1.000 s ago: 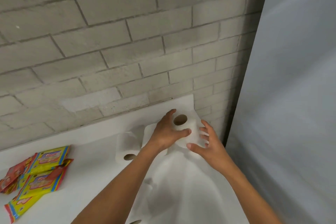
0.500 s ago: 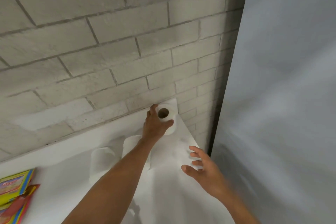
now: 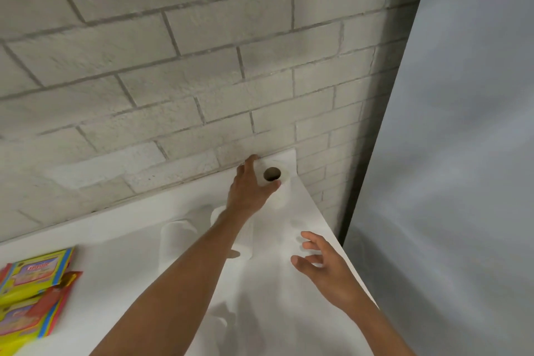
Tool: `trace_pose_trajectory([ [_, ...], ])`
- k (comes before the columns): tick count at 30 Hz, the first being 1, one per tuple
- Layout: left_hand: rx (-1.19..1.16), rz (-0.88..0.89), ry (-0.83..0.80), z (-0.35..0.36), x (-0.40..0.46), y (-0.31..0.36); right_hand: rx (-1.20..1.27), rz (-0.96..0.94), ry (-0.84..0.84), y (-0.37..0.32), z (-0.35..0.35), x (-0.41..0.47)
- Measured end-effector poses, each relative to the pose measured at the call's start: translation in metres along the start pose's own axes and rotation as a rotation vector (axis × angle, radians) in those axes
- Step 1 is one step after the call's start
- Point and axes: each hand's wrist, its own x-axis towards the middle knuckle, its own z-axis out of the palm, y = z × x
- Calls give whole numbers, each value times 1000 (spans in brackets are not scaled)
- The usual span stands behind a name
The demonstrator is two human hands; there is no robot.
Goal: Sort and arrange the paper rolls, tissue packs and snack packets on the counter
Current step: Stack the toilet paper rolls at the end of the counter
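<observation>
A white paper roll (image 3: 278,182) stands upright in the far right corner of the white counter (image 3: 121,246), against the brick wall, its core hole facing up. My left hand (image 3: 248,193) grips this roll from the left, thumb at its front and fingers behind. My right hand (image 3: 323,263) hovers over the counter's right edge with fingers spread and relaxed, holding nothing. Two more white rolls (image 3: 176,240) lie behind my left forearm, partly hidden. Yellow and red snack packets (image 3: 31,292) lie at the left edge.
A grey brick wall (image 3: 173,66) runs along the back of the counter. A tall pale panel (image 3: 462,153) stands to the right, with a dark gap between it and the counter. More white rolls (image 3: 219,324) lie near the front, hard to make out.
My left hand carried the roll from mid-counter back into the far right corner. My right hand let go of it and drew back toward me.
</observation>
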Motion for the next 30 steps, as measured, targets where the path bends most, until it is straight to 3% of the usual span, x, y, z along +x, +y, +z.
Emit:
trace_pose_trajectory([
  [7,61,-40,95,-51,-34,-29,-18,1,-43,-22,25,6],
  [22,312,-329,-62,-33,-106,-59,23,61,-33,-24,32,11],
  [30,137,-400,-136,-27,-118,-62,138,112,-80,-29,33,3],
])
